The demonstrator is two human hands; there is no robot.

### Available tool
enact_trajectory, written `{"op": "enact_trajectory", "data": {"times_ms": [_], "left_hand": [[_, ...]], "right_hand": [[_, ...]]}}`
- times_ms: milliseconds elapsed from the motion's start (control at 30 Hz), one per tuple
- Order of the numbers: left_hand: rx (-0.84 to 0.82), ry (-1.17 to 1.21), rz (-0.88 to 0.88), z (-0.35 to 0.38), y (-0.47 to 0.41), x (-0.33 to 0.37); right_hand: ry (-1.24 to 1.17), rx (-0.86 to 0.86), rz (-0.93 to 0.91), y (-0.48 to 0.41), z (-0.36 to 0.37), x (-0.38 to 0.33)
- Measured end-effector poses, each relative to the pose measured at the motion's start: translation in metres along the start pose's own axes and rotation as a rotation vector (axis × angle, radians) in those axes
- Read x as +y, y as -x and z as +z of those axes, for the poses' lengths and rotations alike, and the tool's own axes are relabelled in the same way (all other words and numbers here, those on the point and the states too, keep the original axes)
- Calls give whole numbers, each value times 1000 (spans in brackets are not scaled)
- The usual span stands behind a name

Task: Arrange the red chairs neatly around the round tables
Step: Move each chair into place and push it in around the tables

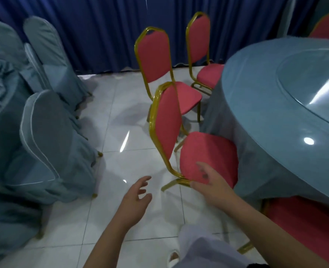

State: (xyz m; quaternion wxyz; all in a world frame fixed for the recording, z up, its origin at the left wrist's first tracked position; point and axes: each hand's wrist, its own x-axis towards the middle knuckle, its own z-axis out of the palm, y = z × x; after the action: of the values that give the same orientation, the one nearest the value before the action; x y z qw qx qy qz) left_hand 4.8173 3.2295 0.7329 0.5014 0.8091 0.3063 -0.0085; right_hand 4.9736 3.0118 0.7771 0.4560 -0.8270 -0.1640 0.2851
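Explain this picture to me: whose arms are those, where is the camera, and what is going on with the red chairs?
There is no machine here. A person wears a wide-angle camera on the head, looking down at their own bare arms. The right hand touches the front edge of the nearest red chair, whose seat sits by the draped round table; whether the fingers grip it is unclear. The left hand is open and holds nothing. Two more red chairs stand further along the table, before a blue curtain. Cloth-covered chairs stand to the left on the tiled floor.
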Motion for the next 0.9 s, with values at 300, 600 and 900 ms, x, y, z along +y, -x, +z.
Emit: {"op": "enact_trajectory", "data": {"times_ms": [300,600,900], "left_hand": [[-96,-111,49,-123,-158,2],[-206,-185,17,-238,-291,3],[-581,-259,98,-278,-399,-15]], "right_hand": [[-208,77,93,-190,78,-71],[-282,521,326,-382,135,-147],[-196,647,355,-381,142,-139]]}}
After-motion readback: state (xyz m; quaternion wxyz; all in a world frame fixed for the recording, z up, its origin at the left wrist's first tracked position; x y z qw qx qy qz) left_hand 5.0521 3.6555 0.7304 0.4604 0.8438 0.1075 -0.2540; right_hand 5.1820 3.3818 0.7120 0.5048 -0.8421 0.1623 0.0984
